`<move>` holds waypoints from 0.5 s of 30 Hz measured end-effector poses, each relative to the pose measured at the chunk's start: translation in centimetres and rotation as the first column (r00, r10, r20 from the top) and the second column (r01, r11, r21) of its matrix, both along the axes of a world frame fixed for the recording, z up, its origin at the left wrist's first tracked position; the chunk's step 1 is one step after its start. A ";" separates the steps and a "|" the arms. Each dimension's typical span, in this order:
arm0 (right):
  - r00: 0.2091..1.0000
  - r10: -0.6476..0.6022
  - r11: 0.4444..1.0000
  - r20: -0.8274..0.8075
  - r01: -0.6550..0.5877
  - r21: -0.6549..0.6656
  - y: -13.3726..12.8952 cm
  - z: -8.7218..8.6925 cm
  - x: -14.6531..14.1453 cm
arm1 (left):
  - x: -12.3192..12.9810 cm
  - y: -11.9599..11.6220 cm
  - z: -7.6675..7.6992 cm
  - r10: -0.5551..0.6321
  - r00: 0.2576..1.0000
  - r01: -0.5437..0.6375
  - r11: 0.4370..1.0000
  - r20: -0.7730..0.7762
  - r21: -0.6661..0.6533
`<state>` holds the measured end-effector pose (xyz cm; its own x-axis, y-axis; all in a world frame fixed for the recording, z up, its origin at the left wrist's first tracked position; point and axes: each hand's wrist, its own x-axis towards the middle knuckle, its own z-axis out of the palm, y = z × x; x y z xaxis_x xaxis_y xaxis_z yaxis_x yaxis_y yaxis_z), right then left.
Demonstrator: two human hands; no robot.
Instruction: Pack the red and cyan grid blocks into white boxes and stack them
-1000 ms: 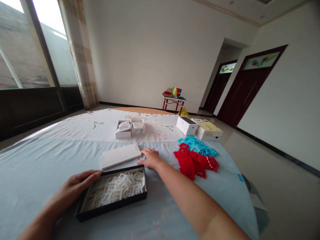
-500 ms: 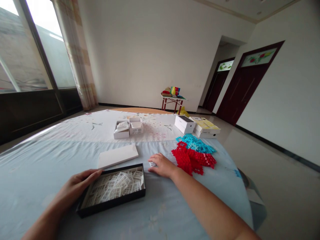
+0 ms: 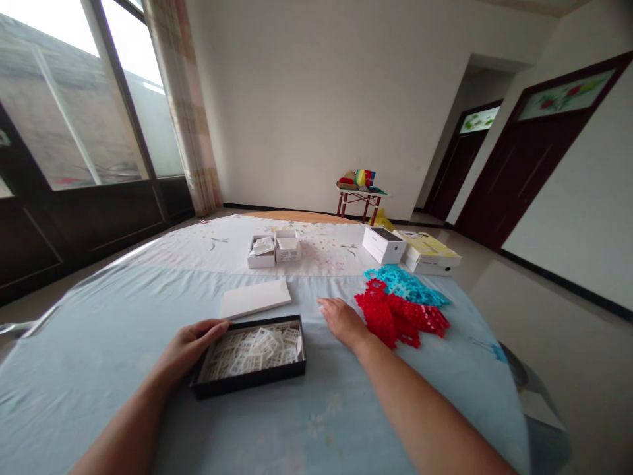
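Observation:
My left hand point(image 3: 195, 343) grips the left rim of a shallow black box point(image 3: 252, 379), thumb along its edge. Inside lies a heap of small white lattice-like plastic pieces point(image 3: 262, 348). To the right of the box, my right hand point(image 3: 342, 321) is low over the blue cloth, fingers curled and drawn together; what they hold, if anything, is too small to make out. A flat white lid or box point(image 3: 257, 298) lies just behind the black box. Close to my right hand is a pile of red interlocking pieces point(image 3: 383, 313), with blue pieces point(image 3: 408, 285) behind it.
Two small open white boxes point(image 3: 261, 259) stand together farther back on the cloth-covered table point(image 3: 316, 409). At the back right are a white box with a dark top point(image 3: 383, 247) and a yellow-and-white box point(image 3: 430, 254). A small side table point(image 3: 361, 191) stands by the wall.
The view has turned left, so everything sits farther right in the picture. A small white piece that showed in my right fingers is no longer distinct. My left hand keeps hold of the box.

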<state>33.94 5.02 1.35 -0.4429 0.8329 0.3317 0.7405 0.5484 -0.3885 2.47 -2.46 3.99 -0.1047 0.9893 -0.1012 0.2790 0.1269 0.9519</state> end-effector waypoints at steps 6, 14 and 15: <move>0.910 -0.015 0.997 -0.415 -0.019 -0.078 -2.0 3.1 -1.0 | 0.7 -0.3 0.5 0.014 0.997 -0.011 0.999 -0.071 0.042; 0.831 0.170 0.960 -0.530 -0.260 -0.101 -4.6 5.1 -3.8 | 0.8 -0.1 0.0 0.039 0.993 -0.033 0.998 -0.110 0.053; 0.833 0.137 0.972 -0.536 -0.218 -0.091 -4.2 4.7 -3.7 | 0.8 -0.2 0.0 0.039 0.993 -0.034 0.998 -0.111 0.053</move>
<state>30.22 0.78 6.06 -0.3825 0.8126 0.4398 0.2998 0.5594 -0.7728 3.26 -2.61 3.99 -0.1487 0.9882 -0.0361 0.3806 0.0908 0.9203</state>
